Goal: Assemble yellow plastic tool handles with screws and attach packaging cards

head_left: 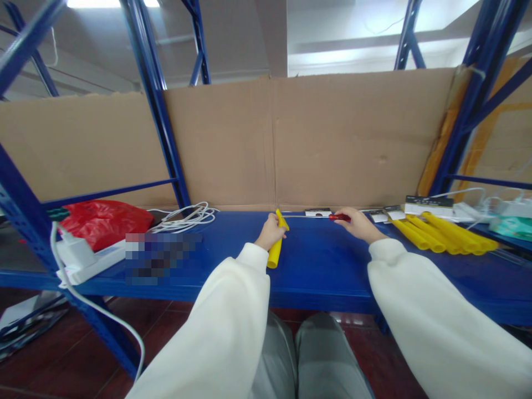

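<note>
Where I look, near the middle of the frame, the left hand (271,231) has its fingers curled in close around the top part of a yellow tube (274,256). Its arm comes up from the bottom of the frame and leans a bit to the right. The tube's wide end points down toward me, over the blue shelf (318,260); I cannot tell if it touches.

Just right of the middle, the right hand (357,223) points left, with its back up and its wrist a little bent. Its arm comes up from the lower right corner. The fingers are close together on a small red handle (338,218), low by the brown cardboard (353,144). I cannot see all the fingertips.

At the right of the frame, more yellow tubes (446,235) lie side by side. At the left are a red bag (108,221), a white cord (187,218) in loops and a white power strip (100,265).
</note>
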Action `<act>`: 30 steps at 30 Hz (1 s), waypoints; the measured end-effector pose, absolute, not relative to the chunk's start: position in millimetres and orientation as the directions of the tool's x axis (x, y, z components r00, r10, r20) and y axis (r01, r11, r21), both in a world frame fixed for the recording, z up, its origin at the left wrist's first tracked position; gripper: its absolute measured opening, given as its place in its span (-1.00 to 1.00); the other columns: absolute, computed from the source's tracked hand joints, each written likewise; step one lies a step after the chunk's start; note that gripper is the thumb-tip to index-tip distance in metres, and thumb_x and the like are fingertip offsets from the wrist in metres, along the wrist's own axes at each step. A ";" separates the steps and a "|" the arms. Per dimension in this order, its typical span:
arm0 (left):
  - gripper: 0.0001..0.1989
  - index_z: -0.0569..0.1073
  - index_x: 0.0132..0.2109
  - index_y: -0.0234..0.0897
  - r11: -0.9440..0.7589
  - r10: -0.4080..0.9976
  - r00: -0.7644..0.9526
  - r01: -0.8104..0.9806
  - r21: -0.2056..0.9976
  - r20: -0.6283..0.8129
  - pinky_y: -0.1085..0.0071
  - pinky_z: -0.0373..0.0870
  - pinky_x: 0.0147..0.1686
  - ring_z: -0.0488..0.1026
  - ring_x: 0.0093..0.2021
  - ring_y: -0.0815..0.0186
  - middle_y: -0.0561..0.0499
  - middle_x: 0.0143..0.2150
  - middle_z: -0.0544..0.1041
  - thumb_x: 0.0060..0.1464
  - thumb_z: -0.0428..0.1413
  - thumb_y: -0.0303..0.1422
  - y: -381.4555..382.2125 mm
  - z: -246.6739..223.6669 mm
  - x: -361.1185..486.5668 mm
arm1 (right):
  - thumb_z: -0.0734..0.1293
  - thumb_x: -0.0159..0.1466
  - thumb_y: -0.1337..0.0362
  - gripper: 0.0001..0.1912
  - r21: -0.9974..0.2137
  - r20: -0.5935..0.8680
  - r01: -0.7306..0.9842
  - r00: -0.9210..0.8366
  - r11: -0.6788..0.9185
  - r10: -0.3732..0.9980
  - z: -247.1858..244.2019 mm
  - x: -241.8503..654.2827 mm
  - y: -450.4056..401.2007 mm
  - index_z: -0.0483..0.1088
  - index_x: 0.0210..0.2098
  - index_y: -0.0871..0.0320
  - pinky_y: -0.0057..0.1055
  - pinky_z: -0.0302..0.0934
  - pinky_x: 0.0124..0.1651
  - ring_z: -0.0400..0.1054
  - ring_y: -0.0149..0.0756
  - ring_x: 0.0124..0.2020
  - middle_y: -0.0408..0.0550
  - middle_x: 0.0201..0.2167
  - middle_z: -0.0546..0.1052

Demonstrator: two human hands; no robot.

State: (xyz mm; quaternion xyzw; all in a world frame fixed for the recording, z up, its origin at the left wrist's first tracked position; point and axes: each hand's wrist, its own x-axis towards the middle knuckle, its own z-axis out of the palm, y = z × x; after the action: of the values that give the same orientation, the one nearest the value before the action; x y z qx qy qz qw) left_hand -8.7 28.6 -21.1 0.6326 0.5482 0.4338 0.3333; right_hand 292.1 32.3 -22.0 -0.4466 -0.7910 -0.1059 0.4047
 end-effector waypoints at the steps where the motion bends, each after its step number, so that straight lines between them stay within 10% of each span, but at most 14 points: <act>1: -0.61 0.25 0.05 -0.27 -0.186 0.980 0.022 0.437 0.880 0.196 0.45 0.48 -0.39 0.59 -0.41 0.37 -0.18 0.01 0.56 0.13 0.18 -0.56 30.3 -22.1 -10.1 | 0.36 0.23 0.24 -0.83 -0.186 0.733 0.793 -0.281 0.580 0.619 -20.8 291.3 30.4 0.57 -0.22 0.10 -0.09 0.42 0.01 0.54 -0.03 -0.11 0.09 -0.20 0.65; 21: -0.57 0.27 0.05 -0.21 -0.188 0.965 -0.031 0.608 0.772 0.260 0.25 0.52 -0.13 0.63 -0.12 0.11 -0.24 0.04 0.56 0.08 0.23 -0.46 30.9 -20.3 -17.5 | 0.48 0.04 0.09 -0.73 -0.388 0.665 0.754 -0.169 0.531 0.727 -3.1 285.1 8.6 0.35 -0.46 0.07 -0.27 0.34 -0.25 0.45 -0.16 -0.36 -0.04 -0.44 0.56; 30: -0.56 0.27 0.06 -0.21 -0.210 0.963 -0.005 0.611 0.763 0.269 0.27 0.52 -0.13 0.62 -0.12 0.13 -0.21 0.02 0.57 0.08 0.23 -0.46 30.1 -20.5 -16.7 | 0.54 -0.06 -0.14 -0.51 -0.737 0.547 0.516 0.076 0.437 0.834 2.8 277.5 -7.3 0.46 -0.41 0.12 -0.38 0.22 -0.53 0.29 -0.35 -0.60 -0.14 -0.61 0.47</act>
State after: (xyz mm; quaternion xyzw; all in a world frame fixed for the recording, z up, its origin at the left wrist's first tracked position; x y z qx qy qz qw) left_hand -16.7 30.1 -20.5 0.6695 0.5879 0.3961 0.2219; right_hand 277.5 -7.3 2.8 -0.5087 -0.6630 0.1505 0.5282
